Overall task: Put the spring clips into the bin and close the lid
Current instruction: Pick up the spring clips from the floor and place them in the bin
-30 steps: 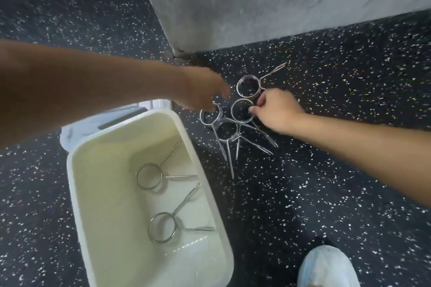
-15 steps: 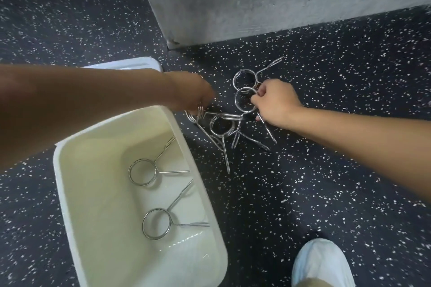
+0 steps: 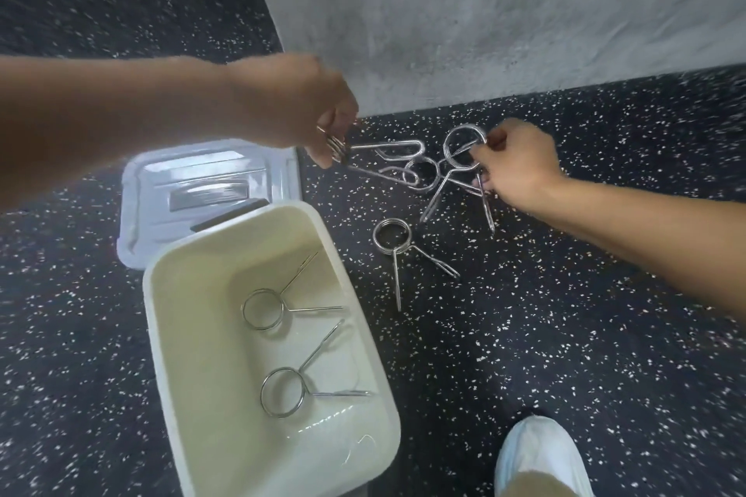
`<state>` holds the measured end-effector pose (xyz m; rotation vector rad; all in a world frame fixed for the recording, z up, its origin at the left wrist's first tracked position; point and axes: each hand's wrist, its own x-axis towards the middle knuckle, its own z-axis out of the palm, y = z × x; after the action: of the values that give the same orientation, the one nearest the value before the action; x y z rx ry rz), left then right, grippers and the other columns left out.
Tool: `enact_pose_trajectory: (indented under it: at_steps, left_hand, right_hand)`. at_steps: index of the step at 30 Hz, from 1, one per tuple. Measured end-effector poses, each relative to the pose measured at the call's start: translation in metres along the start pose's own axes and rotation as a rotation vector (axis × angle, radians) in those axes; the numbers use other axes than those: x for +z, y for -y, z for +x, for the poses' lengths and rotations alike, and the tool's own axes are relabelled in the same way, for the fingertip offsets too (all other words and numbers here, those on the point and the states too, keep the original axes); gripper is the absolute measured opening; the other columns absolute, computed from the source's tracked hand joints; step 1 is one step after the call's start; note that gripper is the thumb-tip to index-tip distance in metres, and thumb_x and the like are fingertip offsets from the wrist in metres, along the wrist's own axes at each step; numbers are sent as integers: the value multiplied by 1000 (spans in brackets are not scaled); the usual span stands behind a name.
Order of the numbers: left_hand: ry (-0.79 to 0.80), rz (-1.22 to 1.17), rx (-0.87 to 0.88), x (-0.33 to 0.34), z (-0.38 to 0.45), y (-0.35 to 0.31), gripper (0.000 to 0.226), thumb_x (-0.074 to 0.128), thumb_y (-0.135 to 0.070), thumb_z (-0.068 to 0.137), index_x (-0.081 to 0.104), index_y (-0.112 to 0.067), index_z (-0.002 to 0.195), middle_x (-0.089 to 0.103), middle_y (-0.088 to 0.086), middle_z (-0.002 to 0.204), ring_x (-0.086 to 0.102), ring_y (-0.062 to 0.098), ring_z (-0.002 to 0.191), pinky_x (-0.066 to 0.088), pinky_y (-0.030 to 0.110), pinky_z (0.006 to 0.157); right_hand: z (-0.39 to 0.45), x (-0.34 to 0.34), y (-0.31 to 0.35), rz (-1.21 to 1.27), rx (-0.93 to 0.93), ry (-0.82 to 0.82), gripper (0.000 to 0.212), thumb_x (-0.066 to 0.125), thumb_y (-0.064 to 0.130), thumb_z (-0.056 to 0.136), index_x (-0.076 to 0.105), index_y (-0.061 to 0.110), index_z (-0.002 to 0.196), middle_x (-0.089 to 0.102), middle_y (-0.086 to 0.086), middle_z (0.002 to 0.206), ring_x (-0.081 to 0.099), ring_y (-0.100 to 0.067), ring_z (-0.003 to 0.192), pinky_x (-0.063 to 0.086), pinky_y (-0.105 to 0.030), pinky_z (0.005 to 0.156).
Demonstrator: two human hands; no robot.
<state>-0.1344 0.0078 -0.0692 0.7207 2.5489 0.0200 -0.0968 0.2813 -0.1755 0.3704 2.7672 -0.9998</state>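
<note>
A cream bin [image 3: 365, 339] stands open on the speckled floor, with two metal spring clips [image 3: 264, 309] [image 3: 284, 391] lying inside. Its pale lid [image 3: 141, 190] hangs open behind it. My left hand [image 3: 298, 105] pinches the coil of a spring clip [image 3: 387, 147] lifted off the floor beyond the bin. My right hand [image 3: 516, 165] grips the ring of another clip [image 3: 462, 147], raised above the floor. One clip [image 3: 424, 173] lies between the hands and another clip [image 3: 393, 240] lies alone just right of the bin.
A grey concrete wall [image 3: 484, 12] rises right behind the clips, its corner near my left hand. A foot in a white shoe cover [image 3: 537, 456] stands at the lower right. Dark speckled floor surrounds everything.
Both hands have closed on clips and lifted them off the pile. One clip now lies apart beside the bin. The view has shifted, so the lid shows more.
</note>
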Motion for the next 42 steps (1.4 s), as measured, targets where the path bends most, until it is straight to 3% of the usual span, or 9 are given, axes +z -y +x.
enact_pose_trajectory:
  at_steps: [6,13,20,24,26,30,37,39,42]
  left_hand:
    - [-130,-1,-51,-13,-67,-6,28,88,-44,69,64,-31,77,67,-13,76,61,14,68,43,26,56]
    - [-311,-58,-163,15,-147,-10,27,81,-52,73,71,-31,88,73,-10,81,65,22,73,53,33,63]
    - [-486,-192,-191,94,-217,-36,16,84,-30,76,68,-29,81,77,-17,106,75,18,80,60,36,59]
    - [-409,-207,-147,165,-231,-53,10,71,-17,82,65,-20,76,79,-5,97,75,21,92,60,37,73]
    - [-325,-203,-140,194,-231,-61,9,67,-15,82,64,-21,76,76,-4,89,74,22,87,59,39,75]
    - [-177,-164,-165,215,-219,-70,26,75,-6,66,54,-20,66,59,-3,62,58,25,53,52,35,52]
    - [29,-40,-120,224,-194,-66,37,83,3,32,56,-18,46,50,2,39,50,21,32,43,25,36]
    - [117,12,-113,216,-189,-72,32,81,3,51,57,-19,57,61,5,51,60,23,44,45,28,46]
    - [194,89,-113,218,-186,-76,24,54,6,86,59,-17,85,71,7,86,67,29,76,40,35,60]
  right_hand:
    - [-13,-10,19,181,15,62,18,65,23,99,60,12,112,72,-10,97,78,-28,73,64,-47,74]
    - [-41,-9,55,297,-44,109,14,63,18,100,63,4,106,73,-15,94,76,-36,76,52,-15,48]
    - [-72,4,62,344,-57,180,10,63,19,100,65,9,101,76,-7,89,76,-23,67,55,-22,52]
    - [-79,13,58,321,-72,188,9,64,19,100,65,10,102,76,-8,90,76,-21,65,60,-35,62]
    - [-79,14,58,311,-84,191,8,63,20,100,65,12,102,76,-7,90,76,-23,66,61,-36,63]
    - [-78,17,64,313,-84,198,9,62,19,101,64,10,102,75,-11,92,76,-28,70,59,-34,62]
    - [-82,25,73,296,-122,226,15,60,20,103,65,6,106,76,-9,92,76,-32,74,62,-42,69]
    - [-83,26,76,290,-133,221,16,59,20,103,65,5,107,76,-10,92,76,-30,73,62,-34,64]
    - [-83,29,81,328,-145,211,15,59,18,103,65,5,105,76,-15,92,73,-29,71,59,-24,55]
